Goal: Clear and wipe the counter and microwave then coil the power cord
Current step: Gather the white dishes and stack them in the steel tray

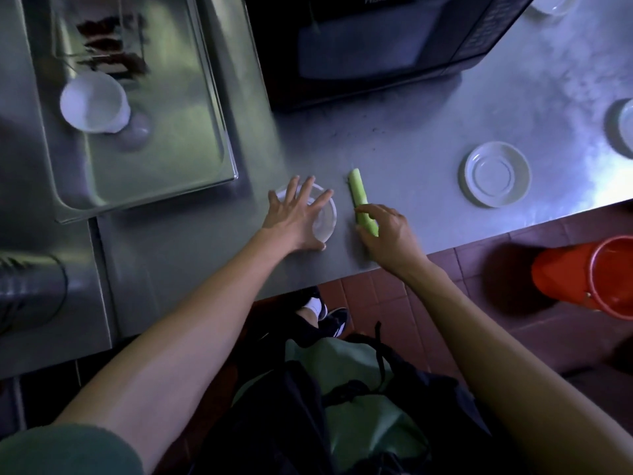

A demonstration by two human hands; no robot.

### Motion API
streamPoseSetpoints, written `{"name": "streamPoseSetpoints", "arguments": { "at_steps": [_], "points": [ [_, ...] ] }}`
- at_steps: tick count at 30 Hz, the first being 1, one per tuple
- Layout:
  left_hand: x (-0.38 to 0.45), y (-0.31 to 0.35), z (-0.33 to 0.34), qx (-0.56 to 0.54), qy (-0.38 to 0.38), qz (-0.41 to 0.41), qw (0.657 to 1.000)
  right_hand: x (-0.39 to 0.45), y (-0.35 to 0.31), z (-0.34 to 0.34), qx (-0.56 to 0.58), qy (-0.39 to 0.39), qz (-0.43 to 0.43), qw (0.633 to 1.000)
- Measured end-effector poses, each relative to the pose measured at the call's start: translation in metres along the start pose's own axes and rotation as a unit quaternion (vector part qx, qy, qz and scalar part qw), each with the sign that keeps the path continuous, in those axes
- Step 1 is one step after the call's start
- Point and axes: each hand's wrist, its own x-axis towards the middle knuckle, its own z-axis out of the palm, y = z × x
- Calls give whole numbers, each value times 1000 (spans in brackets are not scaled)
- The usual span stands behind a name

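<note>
The steel tabletop (394, 138) carries a black microwave (370, 39) at its far side, and everything else is placed here from that microwave. Toward the person from its front lies a clear glass bowl (323, 219), with the left hand (294, 217) spread flat over it, fingers straight and wide, thumb down at the bowl's near rim. Just right of the bowl, still in front of the microwave, a pale green stalk (361, 200) lies on the tabletop, pointing away from the person. The right hand (387, 234) has its fingers curled round the stalk's near end, gripping it between thumb and forefinger.

Right of the microwave and nearer the person sits a white saucer (496, 173). Another white dish (625, 126) shows partly at the right edge, and a third (551, 3) beside the microwave's far right corner. Left of the microwave is a steel sink (202, 97) holding a white cup (94, 102) tipped on its side and some dark, blurred items behind it.

Below the tabletop's near edge, on the reddish tiled floor (370, 289), stands an orange bucket (589, 272), well to the right of the microwave. The person's dark shoes (334, 320) show on the floor. No power cord can be made out.
</note>
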Motion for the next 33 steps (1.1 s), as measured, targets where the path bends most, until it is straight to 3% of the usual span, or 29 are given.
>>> {"name": "streamPoseSetpoints", "arguments": {
  "at_steps": [7, 16, 24, 33],
  "points": [
    [17, 5, -36, -23, 70, 22, 997, 18, 27, -24, 12, 46, 39, 998],
    [75, 98, -85, -14, 82, 87, 993, 30, 103, -91, -52, 85, 132, 986],
    [115, 172, -87, 21, 31, 84, 996, 56, 190, -132, -156, 7, 180, 971],
    [138, 206, -75, 25, -13, 12, 1000, 90, 230, -143, -202, -97, 95, 970]
  ]
}}
